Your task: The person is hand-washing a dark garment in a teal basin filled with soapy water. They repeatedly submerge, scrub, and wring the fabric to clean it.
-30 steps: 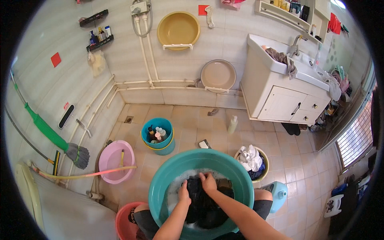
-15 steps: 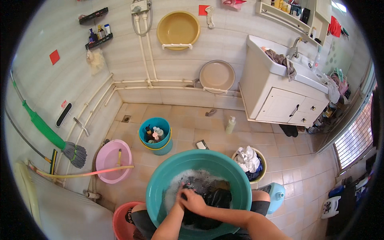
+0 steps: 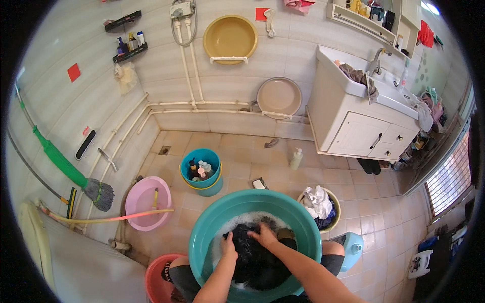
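A large green tub (image 3: 303, 222) stands between my knees, holding soapy water and wet black clothing (image 3: 257, 260). My left hand (image 3: 229, 247) is closed on the left edge of a bunched black garment (image 3: 243, 242). On the garment's upper right side, my right hand (image 3: 264, 236) grips the cloth, its fingertips partly lost in the folds. White suds (image 3: 227, 225) ring the dark cloth. A brownish piece of cloth (image 3: 285, 234) lies in the water to the right of my right hand.
A blue bucket of bottles (image 3: 208, 191) stands beyond the tub, left of a pump bottle (image 3: 296, 158). A pink basin (image 3: 135, 204) with a hose (image 3: 121, 218) across it sits left. A laundry basin (image 3: 334, 222), light-blue container (image 3: 352, 252) and red basin (image 3: 154, 280) flank the tub.
My hands were together at the left of the tub; now they are apart, with the black garment between them. The right hand has moved right and up, and the view has shifted slightly.
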`<move>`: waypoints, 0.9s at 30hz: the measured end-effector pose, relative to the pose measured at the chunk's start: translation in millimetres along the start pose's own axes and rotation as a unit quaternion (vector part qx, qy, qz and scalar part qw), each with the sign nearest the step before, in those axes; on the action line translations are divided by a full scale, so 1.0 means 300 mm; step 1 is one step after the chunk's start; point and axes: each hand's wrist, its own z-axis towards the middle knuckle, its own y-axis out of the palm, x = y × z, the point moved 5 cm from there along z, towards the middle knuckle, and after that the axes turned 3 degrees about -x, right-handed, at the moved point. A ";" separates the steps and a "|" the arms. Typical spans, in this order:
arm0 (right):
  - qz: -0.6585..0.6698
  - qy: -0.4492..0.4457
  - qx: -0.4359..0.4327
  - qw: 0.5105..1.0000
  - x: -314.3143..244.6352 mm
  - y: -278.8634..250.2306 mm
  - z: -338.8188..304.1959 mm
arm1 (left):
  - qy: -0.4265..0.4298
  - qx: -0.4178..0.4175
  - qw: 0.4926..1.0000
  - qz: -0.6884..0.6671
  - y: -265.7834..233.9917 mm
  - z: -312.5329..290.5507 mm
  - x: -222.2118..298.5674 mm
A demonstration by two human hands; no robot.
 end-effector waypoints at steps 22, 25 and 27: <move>-0.054 -0.102 0.139 0.984 -0.099 -0.237 -0.016 | 0.046 -0.159 0.984 0.063 0.089 -0.022 0.044; -0.094 -0.194 0.220 0.951 -0.122 -0.326 -0.054 | 0.207 -0.139 0.962 0.115 0.093 -0.057 0.204; -0.115 -0.229 0.171 0.951 -0.147 -0.288 -0.076 | 0.264 -0.092 0.946 0.162 0.067 -0.039 0.209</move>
